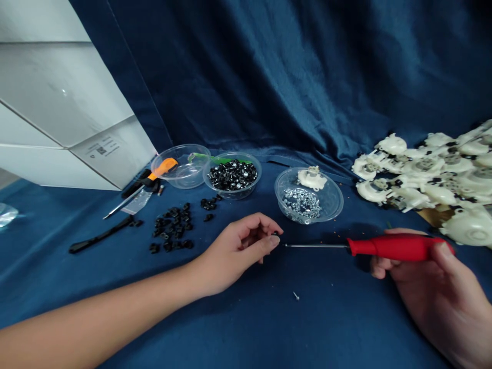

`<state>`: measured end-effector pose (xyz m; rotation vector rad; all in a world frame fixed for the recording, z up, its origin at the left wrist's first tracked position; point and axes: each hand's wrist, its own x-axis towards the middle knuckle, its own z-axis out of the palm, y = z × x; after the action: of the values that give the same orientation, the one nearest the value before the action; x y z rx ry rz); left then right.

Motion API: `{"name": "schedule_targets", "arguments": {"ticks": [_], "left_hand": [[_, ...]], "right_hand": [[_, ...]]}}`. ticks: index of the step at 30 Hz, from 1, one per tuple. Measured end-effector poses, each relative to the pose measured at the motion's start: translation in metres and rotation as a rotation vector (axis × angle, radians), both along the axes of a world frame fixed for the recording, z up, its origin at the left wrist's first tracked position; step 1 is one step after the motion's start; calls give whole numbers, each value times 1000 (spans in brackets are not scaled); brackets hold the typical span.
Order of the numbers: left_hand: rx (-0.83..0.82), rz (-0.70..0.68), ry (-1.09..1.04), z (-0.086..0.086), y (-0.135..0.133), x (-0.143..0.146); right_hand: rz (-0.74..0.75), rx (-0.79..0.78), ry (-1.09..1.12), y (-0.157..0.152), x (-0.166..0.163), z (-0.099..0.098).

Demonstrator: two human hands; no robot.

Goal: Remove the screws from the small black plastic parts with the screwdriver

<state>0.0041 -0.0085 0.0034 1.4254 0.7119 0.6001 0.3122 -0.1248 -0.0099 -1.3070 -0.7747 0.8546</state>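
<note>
My right hand (434,292) grips a red-handled screwdriver (395,247) held level, its thin metal shaft pointing left. My left hand (240,251) is closed in a pinch on a small black part (276,234) right at the screwdriver's tip. A single small screw (295,295) lies loose on the blue cloth (326,328) just below the two hands.
A clear bowl of silver screws (307,204) with one white part in it sits behind the hands. Left of it stand a bowl of black parts (232,176) and an empty bowl (180,165). Loose black parts (172,230), an orange-handled tool (151,179) and white boxes (65,102) lie left; white housings (426,174) are piled right.
</note>
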Motion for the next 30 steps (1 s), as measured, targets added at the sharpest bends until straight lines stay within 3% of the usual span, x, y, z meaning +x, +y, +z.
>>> {"name": "schedule_targets", "arguments": {"ticks": [5, 11, 20, 30], "left_hand": [[363, 48, 188, -1, -2, 0], [742, -89, 245, -3, -3, 0], [919, -166, 355, -6, -2, -2], [974, -169, 365, -8, -3, -2]], "right_hand": [[-5, -4, 3, -1, 2, -1], [-7, -14, 3, -1, 2, 1], [11, 6, -7, 1, -4, 10], [3, 2, -8, 2, -3, 7]]}}
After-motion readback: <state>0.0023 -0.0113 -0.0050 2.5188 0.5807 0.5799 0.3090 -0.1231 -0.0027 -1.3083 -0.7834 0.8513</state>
